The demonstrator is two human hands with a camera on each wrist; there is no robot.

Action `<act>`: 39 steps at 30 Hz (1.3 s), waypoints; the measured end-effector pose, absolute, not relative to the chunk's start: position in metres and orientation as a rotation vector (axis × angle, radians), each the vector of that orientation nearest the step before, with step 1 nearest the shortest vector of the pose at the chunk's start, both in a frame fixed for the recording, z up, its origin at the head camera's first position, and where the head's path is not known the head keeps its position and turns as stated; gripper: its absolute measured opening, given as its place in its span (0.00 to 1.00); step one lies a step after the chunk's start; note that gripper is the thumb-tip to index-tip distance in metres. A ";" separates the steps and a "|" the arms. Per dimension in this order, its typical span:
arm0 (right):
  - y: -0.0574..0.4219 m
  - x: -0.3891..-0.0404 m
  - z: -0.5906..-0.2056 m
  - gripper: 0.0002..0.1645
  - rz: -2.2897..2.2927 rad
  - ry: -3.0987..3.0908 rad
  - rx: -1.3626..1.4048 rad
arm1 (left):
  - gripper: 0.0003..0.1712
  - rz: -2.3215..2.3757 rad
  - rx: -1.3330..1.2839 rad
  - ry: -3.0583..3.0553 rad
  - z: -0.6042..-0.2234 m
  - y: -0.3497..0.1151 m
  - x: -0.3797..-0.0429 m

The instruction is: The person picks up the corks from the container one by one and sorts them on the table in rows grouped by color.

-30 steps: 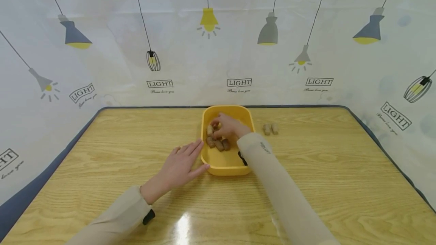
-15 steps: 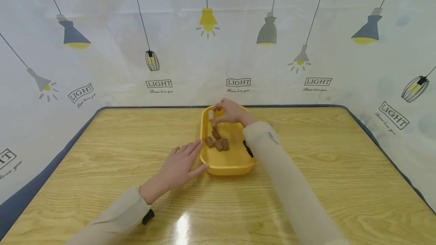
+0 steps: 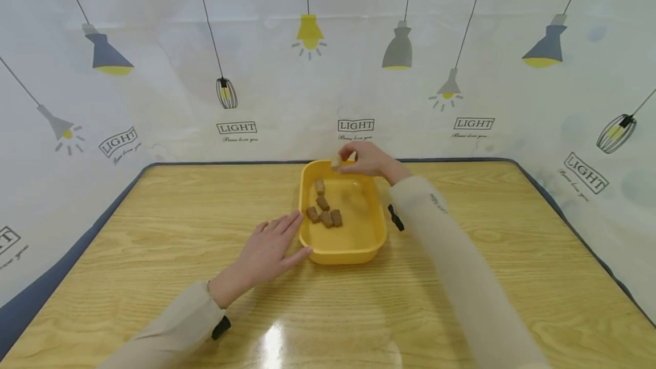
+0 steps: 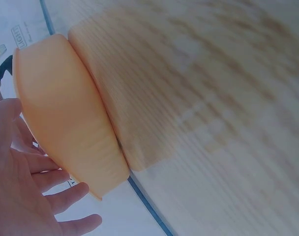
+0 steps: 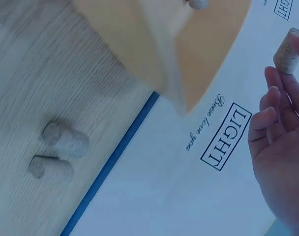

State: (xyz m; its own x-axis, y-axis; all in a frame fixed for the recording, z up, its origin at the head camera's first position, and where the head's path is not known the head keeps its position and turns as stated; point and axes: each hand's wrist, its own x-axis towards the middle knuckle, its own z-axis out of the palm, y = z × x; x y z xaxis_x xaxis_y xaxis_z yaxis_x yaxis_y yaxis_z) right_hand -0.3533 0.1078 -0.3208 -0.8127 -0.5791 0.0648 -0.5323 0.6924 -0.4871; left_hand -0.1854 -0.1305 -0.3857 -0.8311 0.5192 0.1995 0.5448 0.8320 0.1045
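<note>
table: wood-grained and shiny (image 3: 512, 278), with a bright glare patch near the front edge
backdrop: white sheet (image 3: 277, 90), printed with hanging lamps (image 3: 309, 33) and "light" labels; one label is cut off at far left
bin: yellow (image 3: 344, 257), set near the table's back edge
left hand: laid against the bin's side (image 3: 269, 248), fingers spread and mostly straight
right hand: raised at the bin's far rim (image 3: 371, 159), a cork (image 3: 335, 162) pinched between thumb and fingertips; whether the rim is touched can't be told
loose corks: five, left in the bin (image 3: 326, 219)
spare pair: stood on the table (image 5: 58, 152), shown only by the right wrist cam
hard to see: bin's inside is blocked by its wall in the left wrist view; right thumb is cropped in the right one
</note>
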 end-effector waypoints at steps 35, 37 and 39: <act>0.268 -0.336 -0.356 0.26 -0.750 2.902 -0.781 | 0.41 -0.226 -0.838 -2.841 -0.387 -0.131 -0.185; 0.275 -0.336 -0.363 0.25 -0.737 2.907 -0.786 | 0.41 -0.225 -0.837 -2.844 -0.386 -0.131 -0.185; 0.281 -0.337 -0.370 0.25 -0.724 2.910 -0.792 | 0.41 -0.223 -0.838 -2.843 -0.386 -0.131 -0.185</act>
State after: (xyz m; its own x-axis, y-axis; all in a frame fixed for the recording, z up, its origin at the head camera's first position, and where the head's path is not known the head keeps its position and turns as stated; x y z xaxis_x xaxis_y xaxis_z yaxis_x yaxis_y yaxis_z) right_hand -0.3365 0.2806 -0.3697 -0.8688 -0.4884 0.0815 -0.4696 0.7607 -0.4482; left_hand -0.1845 -0.1307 -0.3859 -0.8280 0.5227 0.2028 0.5480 0.8311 0.0952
